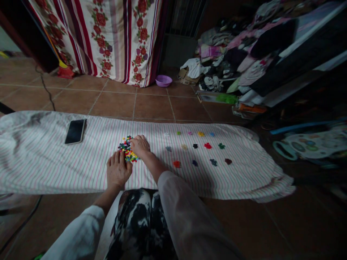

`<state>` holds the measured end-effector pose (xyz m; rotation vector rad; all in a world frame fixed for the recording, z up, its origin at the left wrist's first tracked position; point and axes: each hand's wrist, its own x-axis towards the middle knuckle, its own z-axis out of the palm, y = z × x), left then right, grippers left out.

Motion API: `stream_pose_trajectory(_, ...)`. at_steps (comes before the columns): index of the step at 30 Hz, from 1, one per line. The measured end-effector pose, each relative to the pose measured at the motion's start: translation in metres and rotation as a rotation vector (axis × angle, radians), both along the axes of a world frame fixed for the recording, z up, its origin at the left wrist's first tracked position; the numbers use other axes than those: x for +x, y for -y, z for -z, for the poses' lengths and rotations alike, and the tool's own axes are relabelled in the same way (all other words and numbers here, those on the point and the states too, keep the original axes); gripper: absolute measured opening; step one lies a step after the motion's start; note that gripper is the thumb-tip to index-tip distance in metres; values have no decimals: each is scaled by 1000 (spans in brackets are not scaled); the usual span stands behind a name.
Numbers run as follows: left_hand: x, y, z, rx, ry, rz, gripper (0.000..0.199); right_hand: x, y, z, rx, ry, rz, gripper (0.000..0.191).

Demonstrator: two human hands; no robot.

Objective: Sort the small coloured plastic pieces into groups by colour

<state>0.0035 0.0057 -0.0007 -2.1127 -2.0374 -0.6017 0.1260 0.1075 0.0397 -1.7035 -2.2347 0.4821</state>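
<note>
A heap of small multicoloured pieces point(127, 147), too small to name, lies on the striped cloth. My left hand point(118, 171) rests flat at its near left edge, fingers stretched out and touching the cloth beside the pieces. Over the heap's right side is my right hand point(140, 145), fingers bent down and fingertips at the pieces. Whatever it may pinch is hidden. Right of it, little single-colour piles sit in rows, among them a yellow pile point(201, 134), a red pile point(208, 145), an orange pile point(176, 164) and a brown pile point(228, 161).
The striped cloth point(54, 159) covers a long, narrow surface. A phone point(75, 131) lies on its left part. Beyond are a floral curtain point(114, 39), a purple basin point(163, 81) and heaped clothes point(217, 50). A broom point(65, 70) stands at the back left.
</note>
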Motion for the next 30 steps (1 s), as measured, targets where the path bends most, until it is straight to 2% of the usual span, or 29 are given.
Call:
stream_pose_trajectory(11, 0, 1, 3, 6, 10, 6, 56, -6, -6, -7, -37, 76, 3, 26)
stream_pose_trajectory(25, 1, 2, -2, 3, 40, 18, 56, -14, -6, -18, -64, 164, -48, 23)
stream_pose_trajectory(30, 1, 3, -4, -22, 44, 14, 56, -12, -8, -14, -38, 162, -100, 24)
